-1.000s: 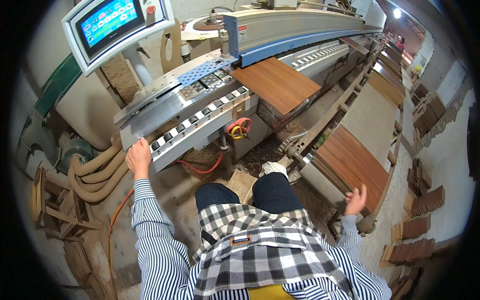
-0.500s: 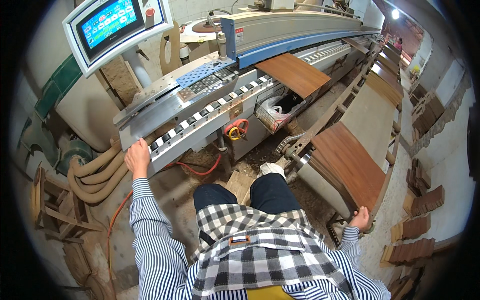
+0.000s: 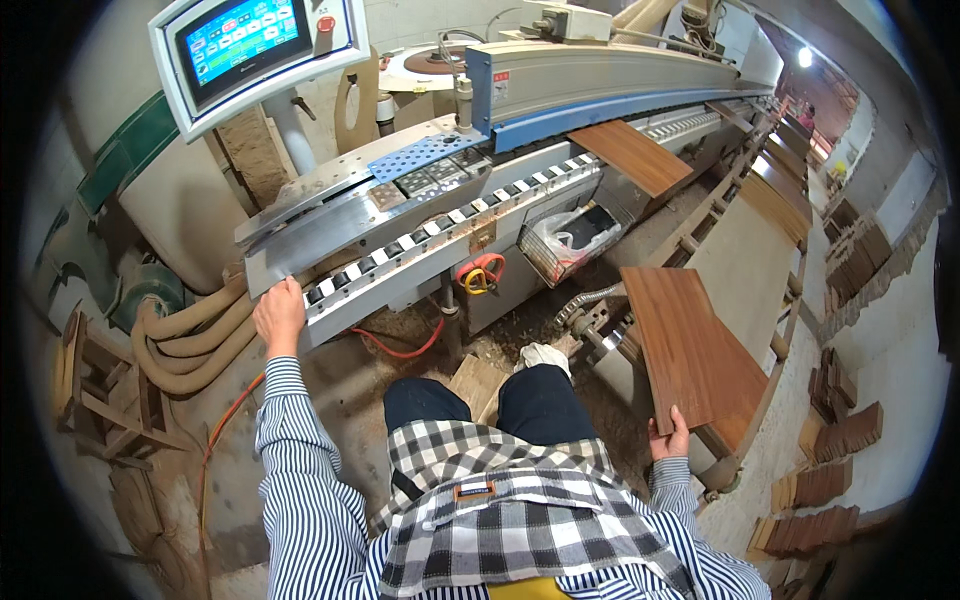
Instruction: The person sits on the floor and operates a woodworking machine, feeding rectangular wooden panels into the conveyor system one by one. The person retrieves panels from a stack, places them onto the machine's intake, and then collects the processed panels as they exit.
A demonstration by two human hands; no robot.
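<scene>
Two hands are at work, each at a different place. The right hand [image 3: 670, 436] is closed on the near end of one brown board [image 3: 668, 345], which lies slantwise at the near end of the roller conveyor [image 3: 690, 243] and juts past its left edge; a second brown board [image 3: 740, 380] shows beneath it, toward the conveyor's right edge. The left hand [image 3: 279, 315] is curled at the near corner of the machine's metal plate [image 3: 305, 250], though whether it grips the plate I cannot tell. Two more brown boards are at the machine: a larger one [image 3: 632, 158], sticking out over its front edge, and one smaller-looking one [image 3: 730, 117] toward the far end. There is one control screen [image 3: 245, 45] with one red button [image 3: 325, 24] beside it, and one wire basket [image 3: 545, 262] on the machine's front, holding one white bag [image 3: 572, 240]. Half a second ago the right hand was at the near right corner of the stack, with the top board squared over it; now that board is swung leftward. The larger board on the machine has travelled farther along, leaving more of the basket uncovered, while the left hand has kept its place.
</scene>
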